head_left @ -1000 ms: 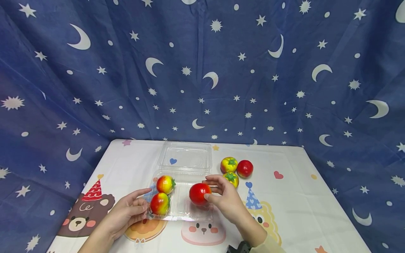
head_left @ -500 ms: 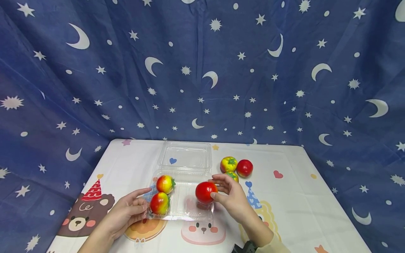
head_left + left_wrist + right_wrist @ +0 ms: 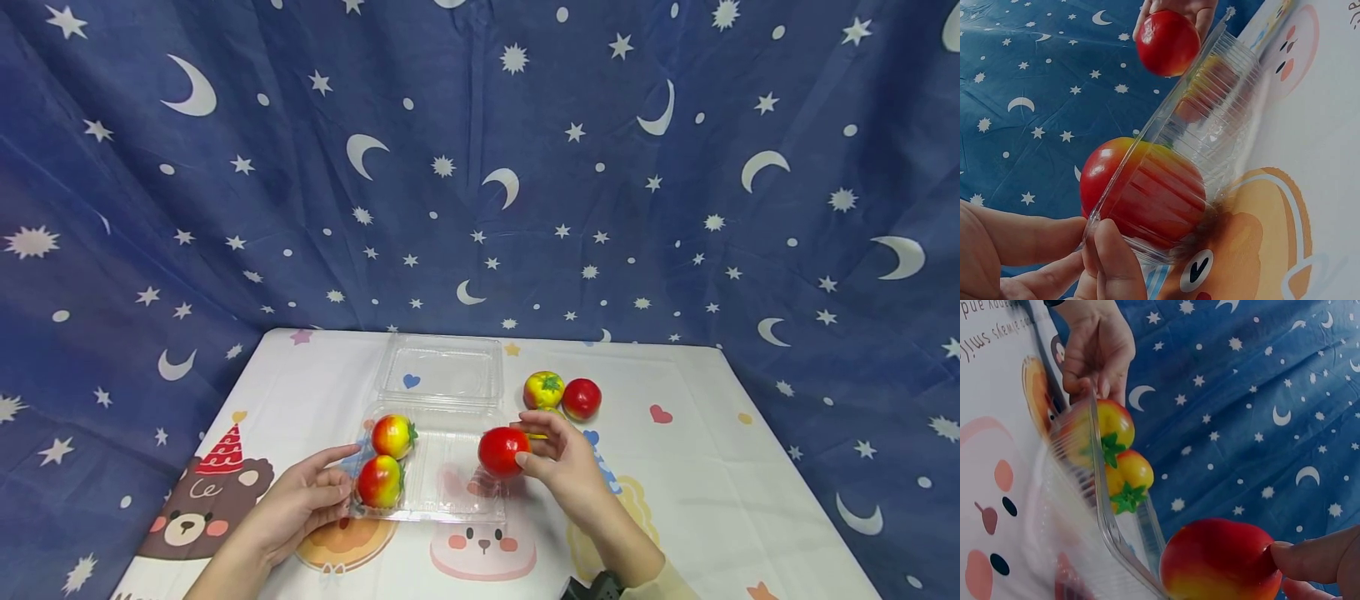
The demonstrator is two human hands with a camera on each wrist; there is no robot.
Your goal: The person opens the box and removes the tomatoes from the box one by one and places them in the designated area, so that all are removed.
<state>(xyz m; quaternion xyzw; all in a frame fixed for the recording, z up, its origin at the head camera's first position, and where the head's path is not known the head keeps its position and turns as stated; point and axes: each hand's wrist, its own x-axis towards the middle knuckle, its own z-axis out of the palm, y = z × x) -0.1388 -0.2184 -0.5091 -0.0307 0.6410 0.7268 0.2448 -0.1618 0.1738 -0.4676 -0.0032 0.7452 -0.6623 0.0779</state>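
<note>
Starry blue backdrop, same cartoon tablecloth [image 3: 697, 467]; right hand [image 3: 566, 467] has carried its gripped round red tomato [image 3: 503, 451] rightward off the clear plastic clamshell tray [image 3: 442, 492], left hand [image 3: 303, 498] still pinching the tray's near-left corner.

Left hand [image 3: 303, 500] rests low with fingers pinched; right hand [image 3: 562, 462] is raised, fingers curled in a grip.

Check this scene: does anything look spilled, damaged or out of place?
Nothing stands out. The clear box lies open with two tomatoes inside; the right hand holds a red tomato at its edge, the left hand touches its rim.
</note>
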